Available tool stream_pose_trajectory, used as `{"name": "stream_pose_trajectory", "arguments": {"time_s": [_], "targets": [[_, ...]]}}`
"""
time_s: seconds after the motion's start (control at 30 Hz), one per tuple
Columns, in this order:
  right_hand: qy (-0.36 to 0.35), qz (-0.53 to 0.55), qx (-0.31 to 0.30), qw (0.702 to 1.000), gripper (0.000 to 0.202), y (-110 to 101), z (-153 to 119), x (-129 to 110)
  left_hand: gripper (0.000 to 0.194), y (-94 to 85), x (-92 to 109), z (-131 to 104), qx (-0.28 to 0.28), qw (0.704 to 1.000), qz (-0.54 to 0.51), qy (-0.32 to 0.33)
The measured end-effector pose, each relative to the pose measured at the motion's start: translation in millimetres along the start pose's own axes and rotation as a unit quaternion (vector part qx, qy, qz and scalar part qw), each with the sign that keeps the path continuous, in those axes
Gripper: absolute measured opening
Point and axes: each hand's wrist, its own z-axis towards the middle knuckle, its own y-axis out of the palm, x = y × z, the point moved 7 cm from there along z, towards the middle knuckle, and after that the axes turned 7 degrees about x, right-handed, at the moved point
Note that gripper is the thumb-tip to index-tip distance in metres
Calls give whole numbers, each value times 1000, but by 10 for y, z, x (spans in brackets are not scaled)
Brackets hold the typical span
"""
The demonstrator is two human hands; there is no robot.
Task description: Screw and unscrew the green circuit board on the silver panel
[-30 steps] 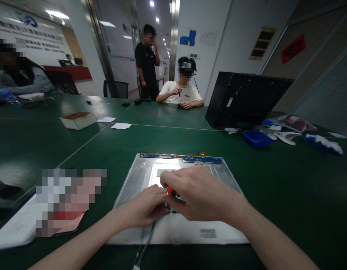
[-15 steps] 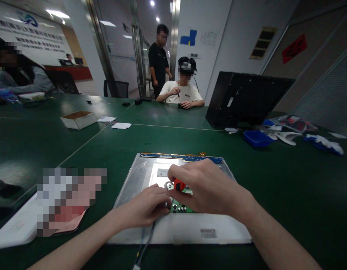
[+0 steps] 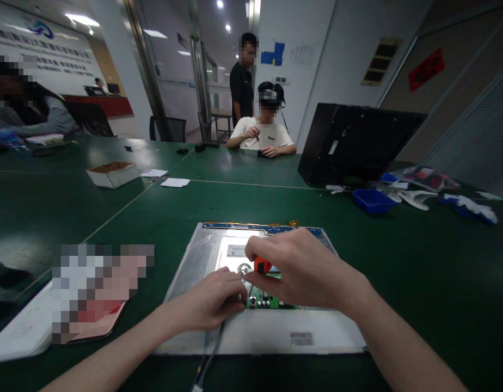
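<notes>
A flat silver display panel (image 3: 196, 267) lies on the green table in front of me, a thin blue circuit strip (image 3: 235, 226) along its far edge. On its middle sits a green circuit board (image 3: 271, 301), partly covered by my hands. My right hand (image 3: 308, 267) is closed around the orange-red handle of a screwdriver (image 3: 262, 265), held over the board. The tip is hard to see. My left hand (image 3: 214, 296) rests on the panel at the board's left side, fingertips pinched together; what they hold is hidden. From beneath it a grey cable (image 3: 210, 356) runs toward me.
Left of the panel lie a white slab (image 3: 26, 326) and a pinkish, blurred-out item (image 3: 108, 316). Farther off are an open white box (image 3: 115, 175), papers (image 3: 175, 182), a blue tray (image 3: 373, 201) and a large black monitor (image 3: 357, 144). A person (image 3: 262, 133) sits opposite.
My right hand and the screwdriver handle have shifted and turned very slightly; more of the green board shows. My left hand stays put. The standing person behind has moved right.
</notes>
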Motion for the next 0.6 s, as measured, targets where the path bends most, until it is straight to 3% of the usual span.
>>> {"name": "stream_pose_trajectory", "arguments": {"time_s": [0.3,0.6], "targets": [[-23,22,-29,999,13,97,37,-66,22,48,-20,23,10,999,-24,18],[-39,22,-26,999,13,131,29,-81,11,17,1,19,15,1000,-8,15]]}}
